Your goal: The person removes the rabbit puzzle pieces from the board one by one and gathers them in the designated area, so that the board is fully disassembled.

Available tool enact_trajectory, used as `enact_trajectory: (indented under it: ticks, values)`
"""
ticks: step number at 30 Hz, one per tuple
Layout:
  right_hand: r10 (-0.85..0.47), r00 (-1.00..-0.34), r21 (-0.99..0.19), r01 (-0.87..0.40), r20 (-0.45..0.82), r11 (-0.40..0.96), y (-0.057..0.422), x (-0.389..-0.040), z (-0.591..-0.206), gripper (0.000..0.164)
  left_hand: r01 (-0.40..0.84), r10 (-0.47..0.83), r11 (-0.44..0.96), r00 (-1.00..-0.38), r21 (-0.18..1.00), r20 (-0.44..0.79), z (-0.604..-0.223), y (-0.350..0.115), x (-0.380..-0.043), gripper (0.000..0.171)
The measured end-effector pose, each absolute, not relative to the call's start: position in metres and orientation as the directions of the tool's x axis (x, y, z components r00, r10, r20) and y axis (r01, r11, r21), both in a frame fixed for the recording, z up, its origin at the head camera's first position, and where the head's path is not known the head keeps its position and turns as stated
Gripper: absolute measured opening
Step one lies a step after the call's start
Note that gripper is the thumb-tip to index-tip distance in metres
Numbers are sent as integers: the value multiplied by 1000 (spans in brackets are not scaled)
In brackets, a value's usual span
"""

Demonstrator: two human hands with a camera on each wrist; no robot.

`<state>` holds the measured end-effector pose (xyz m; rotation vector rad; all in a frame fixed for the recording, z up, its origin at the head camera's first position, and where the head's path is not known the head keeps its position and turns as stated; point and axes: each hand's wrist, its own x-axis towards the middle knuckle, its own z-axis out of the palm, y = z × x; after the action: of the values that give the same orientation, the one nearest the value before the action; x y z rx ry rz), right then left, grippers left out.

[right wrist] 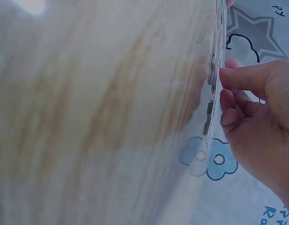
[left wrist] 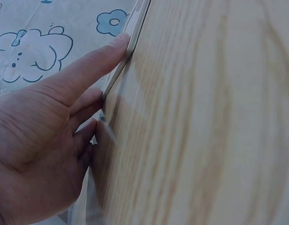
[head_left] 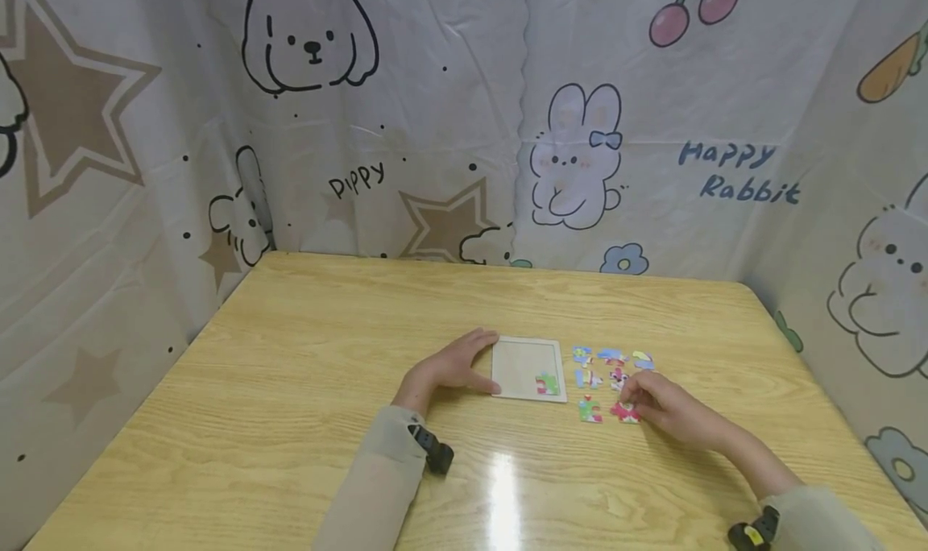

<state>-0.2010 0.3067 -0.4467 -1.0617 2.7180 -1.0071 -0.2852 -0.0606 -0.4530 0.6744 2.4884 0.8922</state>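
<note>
A shallow, light-coloured puzzle tray (head_left: pixel 524 358) lies on the table, with one green and pink jigsaw piece (head_left: pixel 548 384) in its lower right corner. My left hand (head_left: pixel 457 366) touches the tray's left side, thumb and fingers spread toward its two left corners. To the tray's right, several loose jigsaw pieces (head_left: pixel 589 379) lie in rough rows. Over the right-hand ones is my right hand (head_left: pixel 670 410), its thumb and forefinger close to a pink piece (head_left: pixel 625 412). In the right wrist view, the thumb tip meets the pieces' edges (right wrist: pixel 212 70); no piece shows lifted.
The wooden table (head_left: pixel 304 374) reaches back to a printed cloth curtain (head_left: pixel 449 116), which also hangs along both sides. Each wrist carries a black strap-on camera, the left camera (head_left: pixel 438 456) and the right camera (head_left: pixel 754 531).
</note>
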Motion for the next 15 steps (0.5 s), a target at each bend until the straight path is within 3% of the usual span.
enact_trajectory:
  ticks: [7, 15]
  values:
    - [-569, -795, -585, -569, 210, 578, 295, -206, -446, 13, 290, 554, 684, -803, 670, -217, -450, -60, -286, 90]
    - [-605, -791, -672, -497, 90, 550, 268, -220, -444, 16, 283, 554, 682, -802, 675, -224, -451, -60, -284, 90]
